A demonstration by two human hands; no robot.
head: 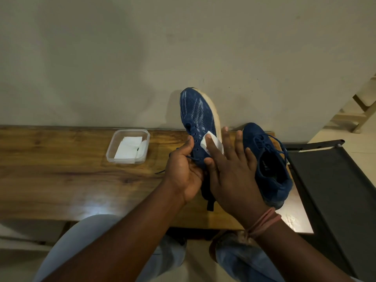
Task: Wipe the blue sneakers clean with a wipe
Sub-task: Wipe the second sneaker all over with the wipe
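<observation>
Above the wooden bench [61, 169], the left hand [183, 169] grips the raised blue mesh sneaker [196, 112]; the right hand [230, 171], fingers straight, presses a white wipe [211, 143] against its side. Next, probably its pale sole.

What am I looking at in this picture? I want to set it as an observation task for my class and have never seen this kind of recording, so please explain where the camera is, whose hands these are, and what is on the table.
There is one picture and no machine. The camera sits on a person's head and looks forward and down, so the two arms reaching in from the bottom are the wearer's own.

The left hand grips a blue sneaker around its laced middle, toe pointing up towards the wall. The right hand presses a white wipe against that shoe's side with straight fingers.

A second blue sneaker rests on the wooden table, to the right. To the left stands a clear plastic container holding more folded white wipes. A dark chair stands at the far right.
</observation>
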